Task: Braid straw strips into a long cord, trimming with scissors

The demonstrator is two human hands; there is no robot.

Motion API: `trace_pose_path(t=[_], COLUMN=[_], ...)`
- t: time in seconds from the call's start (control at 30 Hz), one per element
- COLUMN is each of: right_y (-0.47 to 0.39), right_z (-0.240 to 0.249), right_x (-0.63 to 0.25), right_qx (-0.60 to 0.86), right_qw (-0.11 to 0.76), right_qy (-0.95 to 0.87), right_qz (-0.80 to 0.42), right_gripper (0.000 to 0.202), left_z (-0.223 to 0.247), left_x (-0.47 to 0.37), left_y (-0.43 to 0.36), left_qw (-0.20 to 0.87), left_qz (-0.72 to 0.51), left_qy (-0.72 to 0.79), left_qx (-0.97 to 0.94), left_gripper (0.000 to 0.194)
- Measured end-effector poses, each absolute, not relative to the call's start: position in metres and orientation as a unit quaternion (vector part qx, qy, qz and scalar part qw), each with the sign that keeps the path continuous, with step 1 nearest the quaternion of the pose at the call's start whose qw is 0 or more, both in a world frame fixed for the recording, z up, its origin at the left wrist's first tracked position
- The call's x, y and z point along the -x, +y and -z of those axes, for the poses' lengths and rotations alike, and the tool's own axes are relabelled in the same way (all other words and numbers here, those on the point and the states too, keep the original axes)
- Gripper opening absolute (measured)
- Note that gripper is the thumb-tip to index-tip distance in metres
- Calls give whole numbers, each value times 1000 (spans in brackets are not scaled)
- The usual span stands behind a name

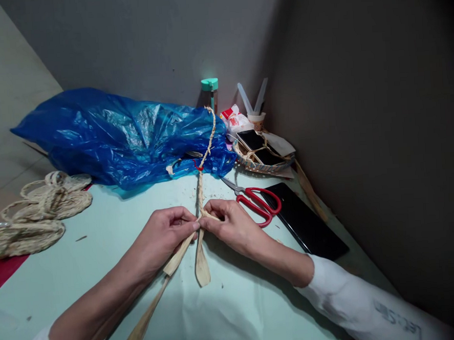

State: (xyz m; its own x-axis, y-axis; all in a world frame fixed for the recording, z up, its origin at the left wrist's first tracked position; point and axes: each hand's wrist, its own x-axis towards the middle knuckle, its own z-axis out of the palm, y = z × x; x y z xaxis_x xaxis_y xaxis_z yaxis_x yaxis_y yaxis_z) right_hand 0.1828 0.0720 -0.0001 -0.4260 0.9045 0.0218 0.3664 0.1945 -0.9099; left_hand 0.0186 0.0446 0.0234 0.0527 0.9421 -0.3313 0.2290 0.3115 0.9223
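A pale braid of dried plant strips runs from the blue bag toward me, with a red tie around it partway along. At its near end my left hand pinches a flat strip that trails down to the lower left. My right hand is closed on the braid's end from the other side, thumb and fingertips together. The two hands almost touch. A short, wide strip end hangs down between them. Red-handled scissors lie just beyond my right hand.
A large blue plastic bag fills the back. Woven straw sandals sit at the left. At right are a dark tablet, a basket holding a phone, a cup and a green-capped bottle. A grey wall bounds the right side.
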Motion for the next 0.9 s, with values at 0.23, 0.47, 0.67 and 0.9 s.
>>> trace_pose_path(t=[0.23, 0.47, 0.67, 0.9], right_y=[69, 70, 78, 85], right_z=[-7, -4, -7, -7], right_x=[-183, -187, -193, -193], right_qx=[409, 440, 426, 390], right_qw=[289, 292, 280, 258], right_qy=[-685, -759, -785, -764], right_qz=[-530, -380, -351, -446], right_gripper=[22, 32, 23, 24], left_z=[-21, -18, -20, -19], left_x=[-17, -24, -25, -24], left_y=[43, 38, 38, 39], left_qw=[505, 504, 500, 469], left_qz=[-342, -352, -351, -351], left_qy=[599, 609, 610, 609], left_qx=[-519, -502, -504, -535], left_gripper=[19, 22, 23, 14])
